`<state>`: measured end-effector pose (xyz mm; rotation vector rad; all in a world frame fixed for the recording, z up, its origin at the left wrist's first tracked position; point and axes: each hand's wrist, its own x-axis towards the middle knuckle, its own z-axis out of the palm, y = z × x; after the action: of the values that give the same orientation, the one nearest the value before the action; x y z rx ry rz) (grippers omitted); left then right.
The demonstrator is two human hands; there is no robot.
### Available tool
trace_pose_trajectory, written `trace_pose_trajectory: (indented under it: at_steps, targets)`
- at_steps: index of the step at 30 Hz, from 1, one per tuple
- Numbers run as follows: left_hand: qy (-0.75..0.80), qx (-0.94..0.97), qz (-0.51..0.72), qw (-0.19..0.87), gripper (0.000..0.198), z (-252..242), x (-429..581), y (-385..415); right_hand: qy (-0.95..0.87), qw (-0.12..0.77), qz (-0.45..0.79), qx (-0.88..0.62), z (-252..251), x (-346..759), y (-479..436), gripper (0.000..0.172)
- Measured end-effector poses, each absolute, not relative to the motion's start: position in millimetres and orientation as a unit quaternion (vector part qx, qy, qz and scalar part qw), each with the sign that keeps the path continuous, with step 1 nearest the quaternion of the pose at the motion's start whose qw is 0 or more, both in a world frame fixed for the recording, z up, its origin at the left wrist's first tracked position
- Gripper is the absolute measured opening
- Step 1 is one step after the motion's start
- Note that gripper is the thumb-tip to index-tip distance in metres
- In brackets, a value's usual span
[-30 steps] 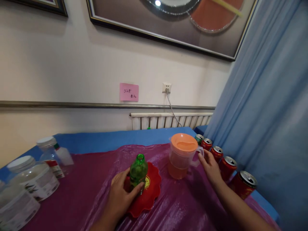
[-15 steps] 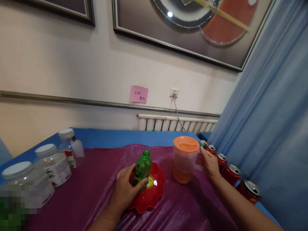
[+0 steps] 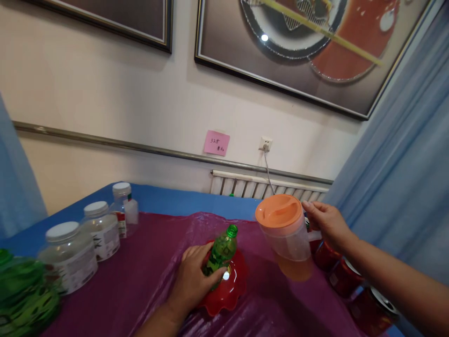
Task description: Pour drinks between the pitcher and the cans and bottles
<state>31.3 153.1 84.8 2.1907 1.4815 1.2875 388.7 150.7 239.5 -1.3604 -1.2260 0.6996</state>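
Note:
My left hand [image 3: 194,283] is wrapped round a green plastic bottle [image 3: 225,247] with an uncapped mouth. The bottle stands over a red scalloped plate [image 3: 234,292], leaning slightly to the right. My right hand [image 3: 329,225] grips the handle of a clear pitcher [image 3: 291,243] with an orange lid [image 3: 278,213]. Amber liquid lies in the pitcher's lower part. The pitcher tilts with its top to the left, its lid apart from the bottle's mouth. Whether its base touches the table is hard to see.
Clear jars [image 3: 70,262] with white lids line the left side, beside a large green bottle [image 3: 24,295]. Several red cans [image 3: 345,277] stand along the right edge, partly behind my right arm. A purple sheet [image 3: 150,262] covers the blue table [image 3: 171,197]. A blue curtain [image 3: 403,154] hangs at right.
My right hand has tilted the pitcher from upright towards the left, and it looks raised. My left hand keeps the bottle over the plate. The whole view has shifted.

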Motion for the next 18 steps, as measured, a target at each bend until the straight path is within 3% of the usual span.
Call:
trace_pose_trajectory:
  at_steps: [7, 18]
  targets:
    - [0.47, 0.757, 0.443, 0.094, 0.054, 85.5, 30.0, 148.7, -0.618, 0.483, 0.27, -0.558, 278.2, 366.3, 151.4, 0.065]
    - [0.448, 0.77, 0.443, 0.102, 0.053, 89.6, 33.6, 142.8, -0.699, 0.382, 0.186, -0.575, 299.7, 354.1, 158.3, 0.066]
